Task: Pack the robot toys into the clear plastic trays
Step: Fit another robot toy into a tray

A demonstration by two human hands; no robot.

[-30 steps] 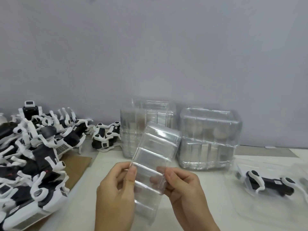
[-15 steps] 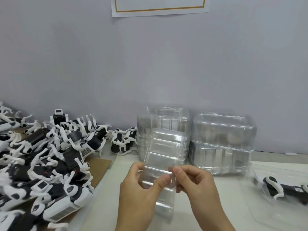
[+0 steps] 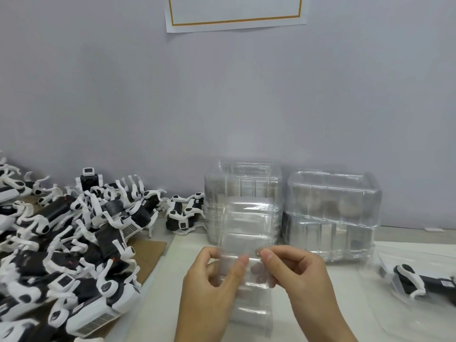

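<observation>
Grey wall behind a white table (image 3: 320,292). Both hands, left (image 3: 212,285) and right (image 3: 298,275), pinch a clear tray (image 3: 246,225) upright mid-table, toys (image 3: 74,243) heaped left. Tray looks light, thin, slippery; grip its edges.

A plain grey wall (image 3: 123,82) bears a gold-bordered white paper (image 3: 234,11).

Worn at head height, one wide-angle view only; nothing shared with a second. Faced forward and slightly down toward a grey wall (image 3: 98,82) filling the upper half of the frame. Sat close above both hands (image 3: 212,287) at lower centre, with a white table (image 3: 320,304) spread across the bottom.
</observation>
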